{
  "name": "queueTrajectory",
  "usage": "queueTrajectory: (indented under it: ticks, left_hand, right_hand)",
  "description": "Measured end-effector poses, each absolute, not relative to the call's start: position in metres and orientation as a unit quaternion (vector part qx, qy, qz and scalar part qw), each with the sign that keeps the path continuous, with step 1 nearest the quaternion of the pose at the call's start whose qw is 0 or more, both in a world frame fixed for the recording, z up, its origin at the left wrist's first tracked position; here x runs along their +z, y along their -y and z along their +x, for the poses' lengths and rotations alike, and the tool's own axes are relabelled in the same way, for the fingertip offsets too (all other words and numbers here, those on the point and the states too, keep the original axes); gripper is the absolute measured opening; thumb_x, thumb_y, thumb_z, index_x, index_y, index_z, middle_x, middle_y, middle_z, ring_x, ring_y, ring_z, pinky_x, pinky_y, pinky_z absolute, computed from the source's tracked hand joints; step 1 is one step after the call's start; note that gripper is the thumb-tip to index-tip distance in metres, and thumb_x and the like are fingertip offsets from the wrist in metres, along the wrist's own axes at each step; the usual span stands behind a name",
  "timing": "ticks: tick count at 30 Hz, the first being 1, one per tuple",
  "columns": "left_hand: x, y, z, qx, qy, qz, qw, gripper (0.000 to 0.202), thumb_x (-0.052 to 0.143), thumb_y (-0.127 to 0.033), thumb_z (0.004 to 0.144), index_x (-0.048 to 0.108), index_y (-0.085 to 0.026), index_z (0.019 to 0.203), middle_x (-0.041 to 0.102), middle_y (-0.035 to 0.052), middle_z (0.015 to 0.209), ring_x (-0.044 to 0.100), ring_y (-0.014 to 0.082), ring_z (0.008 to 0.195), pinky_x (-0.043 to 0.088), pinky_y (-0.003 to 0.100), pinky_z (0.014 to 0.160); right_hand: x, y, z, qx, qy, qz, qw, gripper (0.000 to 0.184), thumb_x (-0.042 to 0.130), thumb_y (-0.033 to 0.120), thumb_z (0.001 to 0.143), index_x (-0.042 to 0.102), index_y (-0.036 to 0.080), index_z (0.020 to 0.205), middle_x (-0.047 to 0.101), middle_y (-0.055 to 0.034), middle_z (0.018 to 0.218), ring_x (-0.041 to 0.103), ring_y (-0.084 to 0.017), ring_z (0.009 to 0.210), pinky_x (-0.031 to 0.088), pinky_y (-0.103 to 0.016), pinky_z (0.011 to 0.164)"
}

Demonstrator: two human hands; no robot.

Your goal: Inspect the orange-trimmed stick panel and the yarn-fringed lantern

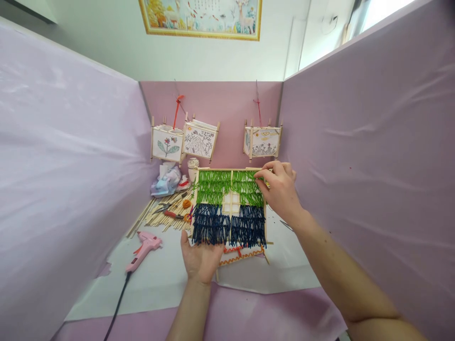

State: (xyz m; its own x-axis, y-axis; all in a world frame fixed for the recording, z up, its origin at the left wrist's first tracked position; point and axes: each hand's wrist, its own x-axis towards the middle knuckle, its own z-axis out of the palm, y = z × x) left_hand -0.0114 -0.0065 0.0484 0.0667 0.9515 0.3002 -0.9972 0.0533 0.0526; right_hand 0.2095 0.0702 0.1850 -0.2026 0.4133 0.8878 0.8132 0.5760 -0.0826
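A wooden stick frame point(229, 204) hung with green and navy yarn is laid flat on the white-covered bench point(156, 293), right in front of the hands, and it looks about square, so no real long axis here. The right hand point(279, 192) is curled into a pinch at the far right corner, though it can't be told whether yarn or stick is held. The left hand point(202, 258) is kept open at the near edge, no grip seen. A pink hot glue gun point(144, 248) is left off to the left.
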Motion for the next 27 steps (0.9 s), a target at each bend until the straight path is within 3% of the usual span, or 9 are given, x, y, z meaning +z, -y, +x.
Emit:
queueTrajectory:
  ticks: [17, 21, 27]
  left_hand:
    - [0.045, 0.005, -0.013, 0.676, 0.098, 0.124, 0.720, 0.040, 0.046, -0.046, 0.094, 0.067, -0.026, 0.122, 0.065, 0.0073, 0.129, 0.053, 0.0243, 0.129, 0.031, 0.045, 0.114]
    - [0.045, 0.004, -0.013, 0.675, 0.101, 0.125, 0.720, 0.041, 0.046, -0.046, 0.094, 0.066, -0.026, 0.124, 0.064, 0.0073, 0.131, 0.052, 0.0239, 0.130, 0.030, 0.044, 0.114]
    - [0.046, 0.006, -0.013, 0.672, 0.101, 0.129, 0.722, 0.039, 0.048, -0.046, 0.093, 0.067, -0.026, 0.121, 0.065, 0.0067, 0.130, 0.053, 0.0237, 0.129, 0.030, 0.044, 0.114]
  right_hand:
    - [0.182, -0.066, 0.218, -0.174, 0.732, -0.415, 0.511, 0.013, 0.058, 0.027, 0.092, 0.069, 0.023, 0.087, 0.061, -0.0068, 0.101, 0.048, -0.026, 0.101, 0.034, -0.040, 0.082]
    - [0.182, -0.072, 0.223, -0.087, 0.727, -0.388, 0.560, 0.014, 0.057, 0.033, 0.092, 0.067, 0.023, 0.095, 0.061, -0.0064, 0.101, 0.050, -0.025, 0.101, 0.039, -0.041, 0.087]
    - [0.180, -0.096, 0.224, 0.101, 0.667, -0.390, 0.627, 0.029, 0.057, 0.044, 0.089, 0.062, 0.022, 0.108, 0.063, -0.0062, 0.107, 0.057, -0.020, 0.092, 0.045, -0.036, 0.080]
